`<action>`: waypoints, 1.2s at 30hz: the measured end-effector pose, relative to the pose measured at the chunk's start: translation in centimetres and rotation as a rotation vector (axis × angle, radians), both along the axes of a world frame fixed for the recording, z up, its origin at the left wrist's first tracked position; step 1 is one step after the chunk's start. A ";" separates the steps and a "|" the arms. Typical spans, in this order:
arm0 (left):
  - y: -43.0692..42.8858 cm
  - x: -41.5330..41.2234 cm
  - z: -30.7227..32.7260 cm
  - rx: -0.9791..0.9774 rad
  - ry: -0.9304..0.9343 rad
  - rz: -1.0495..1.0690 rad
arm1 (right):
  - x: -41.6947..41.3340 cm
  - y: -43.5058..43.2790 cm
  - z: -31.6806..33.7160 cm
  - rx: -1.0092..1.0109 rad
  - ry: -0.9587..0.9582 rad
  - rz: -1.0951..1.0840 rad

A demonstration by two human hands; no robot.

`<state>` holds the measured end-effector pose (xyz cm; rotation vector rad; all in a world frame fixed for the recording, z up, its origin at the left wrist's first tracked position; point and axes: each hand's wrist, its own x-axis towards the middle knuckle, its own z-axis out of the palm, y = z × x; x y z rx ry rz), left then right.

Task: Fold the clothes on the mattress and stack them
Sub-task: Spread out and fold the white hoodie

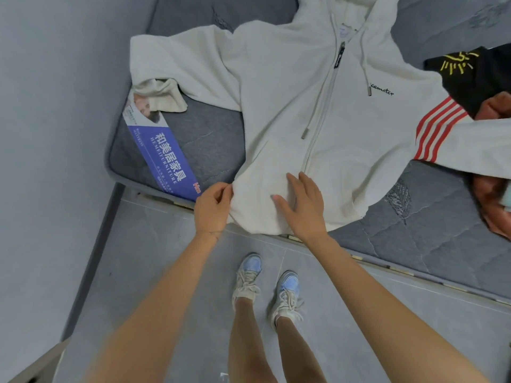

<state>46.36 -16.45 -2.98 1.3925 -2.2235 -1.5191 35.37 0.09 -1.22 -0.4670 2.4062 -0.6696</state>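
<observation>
The hoodie (318, 106) is lying front-up on the mattress (414, 244). Its long axis is running from the hem at 6 o'clock, right at the mattress edge, up along the zip (323, 106) to the hood (331, 9) at 12 o'clock.

Both hands are working at the hem end. The left hand (211, 208) is pinching the hem's corner at 7 o'clock, thumb and fingertips closed on the cloth. The right hand (304, 208) is pressing flat on the lower front just beside the zip, fingers straight and slightly spread.

The sleeves are lying across that axis. The plain sleeve (179, 59) is reaching out toward 10 o'clock, its cuff doubled back beside the blue label (163, 156). The striped sleeve (442, 131) is stretching toward 3 o'clock and running out of view.

So the left hand is nearer the plain sleeve and its side seam. The striped sleeve is lying well apart from both hands, on the right hand's side. It is also crowding a black garment (475, 78) at 2 o'clock and an orange one (492, 214) at 4 o'clock — likely a snag for that side's fold.

Folding a long side inward toward the zip looks like the coming step, and the pinched corner is probably leading it.
</observation>
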 end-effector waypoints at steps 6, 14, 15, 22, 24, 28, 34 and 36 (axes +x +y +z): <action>-1.4 0.6 0.5 0.014 0.038 0.250 | 0.6 -1.6 0.5 -0.043 0.040 0.003; -1.2 2.2 -1.2 -0.027 -0.051 0.191 | 1.2 -0.7 -1.2 0.111 0.003 0.103; -1.3 2.0 -1.2 -0.005 -0.023 0.167 | 1.2 -0.7 -1.2 0.106 -0.004 0.103; -0.4 2.1 -2.2 0.368 0.076 0.100 | 1.0 0.0 -2.1 0.136 0.031 0.101; -0.3 2.8 -2.6 0.420 0.073 0.109 | 0.9 0.5 -2.4 0.164 0.032 0.099; -0.6 3.1 -2.0 0.231 0.068 0.110 | 0.9 0.9 -2.6 0.231 0.044 0.162; -1.4 1.9 -0.6 0.191 0.058 0.112 | 1.0 0.7 -2.4 0.218 0.057 0.144; -1.7 2.0 -0.9 0.232 0.028 0.126 | 1.2 0.7 -2.3 0.199 0.061 0.127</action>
